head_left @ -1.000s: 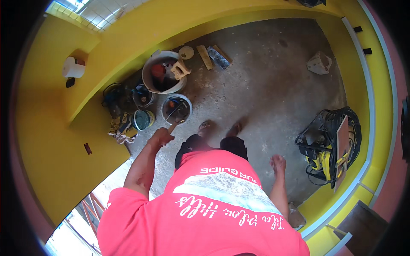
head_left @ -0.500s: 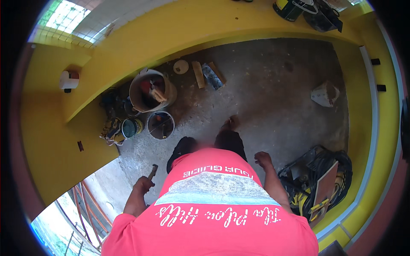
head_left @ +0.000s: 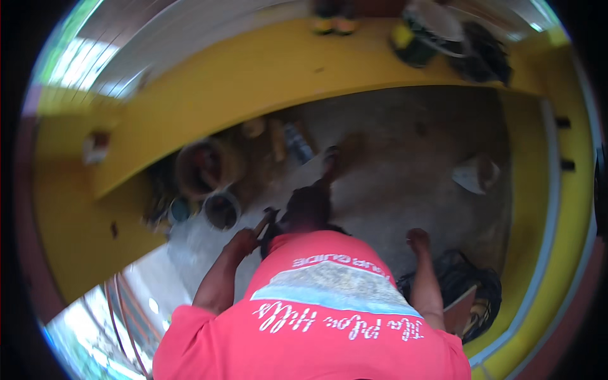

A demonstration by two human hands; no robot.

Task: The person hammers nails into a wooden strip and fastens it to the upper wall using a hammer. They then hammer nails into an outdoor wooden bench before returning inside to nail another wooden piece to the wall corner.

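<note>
My left hand (head_left: 242, 241) is closed round the handle of a hammer (head_left: 262, 223). The hammer's head points up and forward, close beside my left leg. My right hand (head_left: 417, 238) hangs out to the right of my body, over the concrete floor. Nothing shows in it, but motion blur smears its fingers. The nearest thing to it is a dark coil of hose or cable (head_left: 453, 269), a little below on the right. One foot (head_left: 330, 154) is stretched forward on the floor.
A large bucket (head_left: 237, 168) and a smaller bucket (head_left: 222, 211) stand at the left. Boards (head_left: 297, 142) lie near the low yellow wall (head_left: 253, 60). On the right is a pale container (head_left: 475, 174) on its side. Another person's feet (head_left: 334, 24) show beyond the wall.
I have stepped forward, and one foot is now further ahead. My left hand has swung forward with the hammer. The right arm has moved outward. The view has tilted up and blurred.
</note>
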